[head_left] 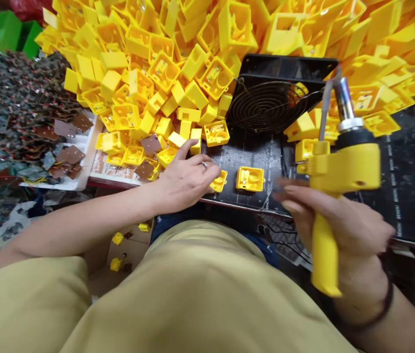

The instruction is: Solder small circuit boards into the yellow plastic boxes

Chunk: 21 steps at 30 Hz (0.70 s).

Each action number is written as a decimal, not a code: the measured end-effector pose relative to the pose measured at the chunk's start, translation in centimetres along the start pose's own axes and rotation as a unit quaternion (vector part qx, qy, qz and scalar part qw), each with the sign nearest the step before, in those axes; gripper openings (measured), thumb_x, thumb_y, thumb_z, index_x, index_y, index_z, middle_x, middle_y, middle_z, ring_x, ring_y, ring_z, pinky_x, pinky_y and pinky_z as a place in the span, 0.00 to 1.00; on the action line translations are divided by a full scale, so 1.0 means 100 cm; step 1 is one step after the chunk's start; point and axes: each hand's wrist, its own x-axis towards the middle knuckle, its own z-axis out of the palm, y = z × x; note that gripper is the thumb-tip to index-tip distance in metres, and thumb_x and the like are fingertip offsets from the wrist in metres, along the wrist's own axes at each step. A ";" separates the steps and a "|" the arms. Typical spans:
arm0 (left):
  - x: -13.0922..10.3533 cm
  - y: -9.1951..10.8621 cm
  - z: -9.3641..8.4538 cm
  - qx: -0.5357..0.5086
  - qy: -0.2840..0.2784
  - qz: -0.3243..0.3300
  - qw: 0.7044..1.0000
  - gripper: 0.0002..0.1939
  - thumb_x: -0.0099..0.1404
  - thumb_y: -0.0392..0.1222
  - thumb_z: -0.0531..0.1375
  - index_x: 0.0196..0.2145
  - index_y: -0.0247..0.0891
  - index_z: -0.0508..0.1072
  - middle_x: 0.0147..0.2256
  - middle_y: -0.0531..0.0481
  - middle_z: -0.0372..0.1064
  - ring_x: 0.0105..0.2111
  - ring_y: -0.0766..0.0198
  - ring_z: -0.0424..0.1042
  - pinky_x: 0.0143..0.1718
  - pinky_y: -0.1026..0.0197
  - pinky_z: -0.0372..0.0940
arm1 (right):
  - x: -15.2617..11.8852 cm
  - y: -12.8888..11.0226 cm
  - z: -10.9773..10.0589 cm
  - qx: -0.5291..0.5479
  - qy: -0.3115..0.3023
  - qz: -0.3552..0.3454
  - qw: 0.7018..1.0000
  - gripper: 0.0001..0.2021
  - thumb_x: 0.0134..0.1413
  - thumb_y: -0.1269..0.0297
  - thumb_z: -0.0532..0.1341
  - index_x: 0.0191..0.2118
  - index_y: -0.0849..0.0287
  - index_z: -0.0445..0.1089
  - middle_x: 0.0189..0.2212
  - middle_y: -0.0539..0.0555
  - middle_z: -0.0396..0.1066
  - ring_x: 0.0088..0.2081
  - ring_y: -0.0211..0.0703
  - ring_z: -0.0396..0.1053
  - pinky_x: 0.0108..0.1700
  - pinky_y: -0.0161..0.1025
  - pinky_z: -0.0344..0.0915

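Our left hand (193,174), fingers loosely bent, half covers 1 small, open-topped yellow plastic box (223,182) on the black printed bench top (235,156); whether it grips, we cannot tell. We would best steady by the outer walls. Just right lies another yellow box (250,179), stiff thin walls framing a round recess. Behind, a square black fan (266,105) shows wire rings. Our right hand (350,223) wraps a yellow plastic pistol-shaped tool (347,169); its shiny metal barrel (345,100) is best kept clear of fingers.

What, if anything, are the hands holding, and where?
Right hand: the yellow tool, by its handle. Left hand: partly covers a yellow case; grip unclear.
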 end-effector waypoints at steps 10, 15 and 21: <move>-0.042 -0.023 -0.029 -0.015 0.130 -0.171 0.977 0.11 0.72 0.43 0.53 0.39 0.43 0.76 0.37 0.49 0.77 0.41 0.57 0.74 0.44 0.52 0.62 | 0.008 0.029 0.044 0.051 -0.070 -0.052 0.995 0.26 0.54 0.68 0.68 0.56 0.54 0.59 0.50 0.65 0.73 0.52 0.55 0.74 0.51 0.50 0.75; -0.081 -0.011 -0.005 -0.018 0.115 -0.167 0.979 0.10 0.69 0.43 0.57 0.36 0.41 0.77 0.34 0.49 0.77 0.37 0.58 0.73 0.39 0.54 0.59 | 0.007 0.012 0.043 0.079 -0.053 -0.046 0.994 0.30 0.51 0.70 0.70 0.57 0.56 0.57 0.53 0.69 0.70 0.50 0.54 0.75 0.49 0.47 0.76; -0.083 0.004 0.023 0.008 0.141 -0.166 0.976 0.08 0.68 0.43 0.59 0.35 0.41 0.78 0.35 0.48 0.77 0.36 0.56 0.70 0.40 0.52 0.56 | 0.024 -0.021 0.078 0.094 -0.049 -0.087 0.991 0.21 0.56 0.62 0.68 0.52 0.55 0.62 0.43 0.58 0.77 0.44 0.49 0.77 0.45 0.44 0.76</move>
